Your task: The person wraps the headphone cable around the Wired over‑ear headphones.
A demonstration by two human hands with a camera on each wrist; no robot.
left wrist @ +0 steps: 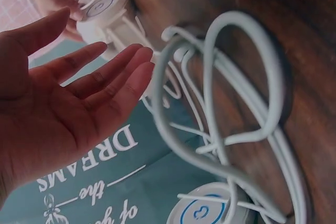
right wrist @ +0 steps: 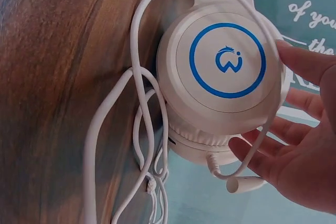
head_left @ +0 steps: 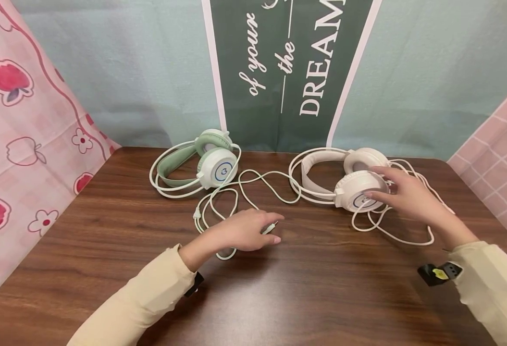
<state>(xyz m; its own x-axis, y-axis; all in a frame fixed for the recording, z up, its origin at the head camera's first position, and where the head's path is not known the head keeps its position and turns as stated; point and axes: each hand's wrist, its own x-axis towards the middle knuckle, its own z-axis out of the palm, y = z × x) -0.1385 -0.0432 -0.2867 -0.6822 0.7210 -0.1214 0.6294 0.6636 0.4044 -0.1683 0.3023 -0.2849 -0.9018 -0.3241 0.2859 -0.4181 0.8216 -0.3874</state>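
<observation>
Brown wood-grain counter [head_left: 322,293]: at far right, the right hand [head_left: 409,194] lightly grips the white headphones [head_left: 348,191]; the left hand [head_left: 245,230], loosely spread and empty, hovers nearer, right of the green-and-white headphones [head_left: 215,168]. Apparently a positioning step, calling for care around the trailing cable [right wrist: 90,182].

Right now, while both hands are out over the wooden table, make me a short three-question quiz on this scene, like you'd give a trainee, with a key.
1. True or false: the left hand is touching the pinkish-white over-ear headphones.

2. Which of these sits farthest left in the head view?
A) the pinkish-white headphones
B) the green-and-white over-ear headphones
C) the right hand

3. Fill in the blank: the dark green banner behind the table carries ____ lettering.

Key:
1. False; the right hand is the one at those headphones.
2. B
3. white
</observation>
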